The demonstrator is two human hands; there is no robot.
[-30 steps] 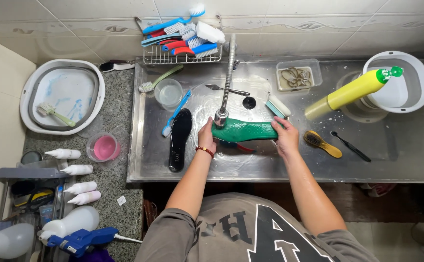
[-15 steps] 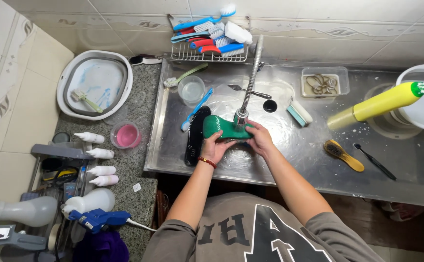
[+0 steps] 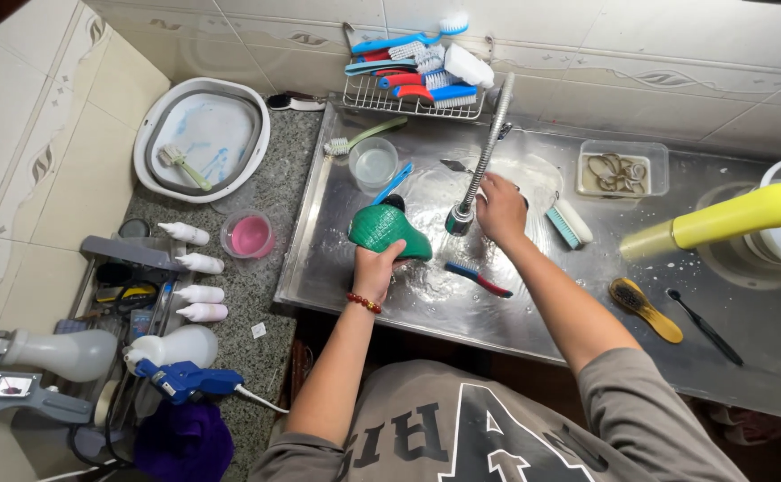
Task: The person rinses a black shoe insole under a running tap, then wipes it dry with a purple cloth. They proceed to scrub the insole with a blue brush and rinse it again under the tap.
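Note:
My left hand [image 3: 375, 270] grips a green shoe [image 3: 387, 230] from below and holds it tilted over the wet steel sink tray [image 3: 337, 259], left of the tap. My right hand [image 3: 500, 211] is curled around the lower end of the long metal faucet spout [image 3: 488, 147], right beside its nozzle [image 3: 458, 219]. A red and blue brush [image 3: 478, 278] lies on the steel just in front of both hands. A bit of a black shoe [image 3: 396, 202] shows behind the green one.
A wire rack of brushes [image 3: 413, 85] hangs at the back. A clear cup [image 3: 374, 163], a teal scrub brush [image 3: 569, 223], a plastic tray [image 3: 622, 170], a yellow bottle [image 3: 721, 219] and a wooden brush [image 3: 645, 308] lie around the sink. A white basin [image 3: 201, 138] and a pink cup [image 3: 249, 236] sit left.
My right hand has let go of the green shoe and gone up to the faucet spout. My left hand alone now holds the shoe, shifted left and tipped up.

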